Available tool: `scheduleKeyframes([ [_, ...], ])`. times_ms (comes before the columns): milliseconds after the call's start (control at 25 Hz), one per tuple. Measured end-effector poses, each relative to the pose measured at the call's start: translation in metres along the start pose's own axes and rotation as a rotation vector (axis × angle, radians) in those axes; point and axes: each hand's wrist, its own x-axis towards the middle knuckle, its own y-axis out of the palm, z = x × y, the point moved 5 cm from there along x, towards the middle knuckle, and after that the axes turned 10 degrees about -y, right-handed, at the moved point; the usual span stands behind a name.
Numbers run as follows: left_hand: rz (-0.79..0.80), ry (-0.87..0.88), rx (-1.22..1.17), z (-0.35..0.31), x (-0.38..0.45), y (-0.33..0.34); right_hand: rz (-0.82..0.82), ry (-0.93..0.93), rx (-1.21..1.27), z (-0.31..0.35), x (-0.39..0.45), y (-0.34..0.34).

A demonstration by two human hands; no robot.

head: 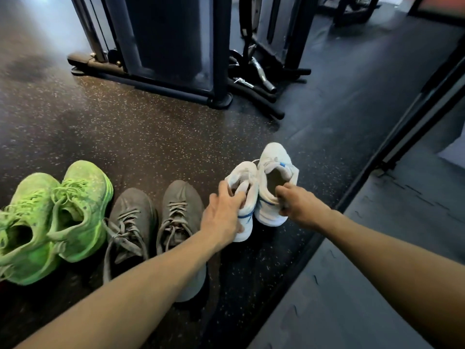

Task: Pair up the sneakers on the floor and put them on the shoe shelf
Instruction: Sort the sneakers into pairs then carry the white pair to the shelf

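Note:
Three pairs of sneakers stand in a row on the speckled dark floor. At the left is a neon green pair (pixel 52 217), in the middle a grey pair (pixel 153 222). At the right are two white sneakers with blue trim, side by side, toes pointing away. My left hand (pixel 224 215) grips the left white sneaker (pixel 245 187) at its collar, fingers inside the opening. My right hand (pixel 299 202) pinches the heel collar of the right white sneaker (pixel 273 170). No shoe shelf is in view.
A dark gym machine frame (pixel 176 59) with bars and handles (pixel 261 79) stands on the floor beyond the shoes. A dark-framed mirror or panel edge (pixel 392 152) runs diagonally at the right, with grey matting (pixel 377 260) beside it.

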Motion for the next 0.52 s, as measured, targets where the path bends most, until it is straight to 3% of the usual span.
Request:
scheduleKeyframes([
  [320, -0.034, -0.028, 0.260, -0.005, -0.020, 0.040, 0.093, 0.098, 0.025, 0.003, -0.051, 0.051],
  [440, -0.154, 0.095, 0.446, -0.017, -0.016, 0.039, 0.038, 0.168, -0.166, 0.009, -0.046, 0.046],
  [520, -0.098, 0.120, 0.462, -0.017, -0.012, 0.041, -0.019, 0.154, -0.302, 0.016, -0.037, 0.044],
])
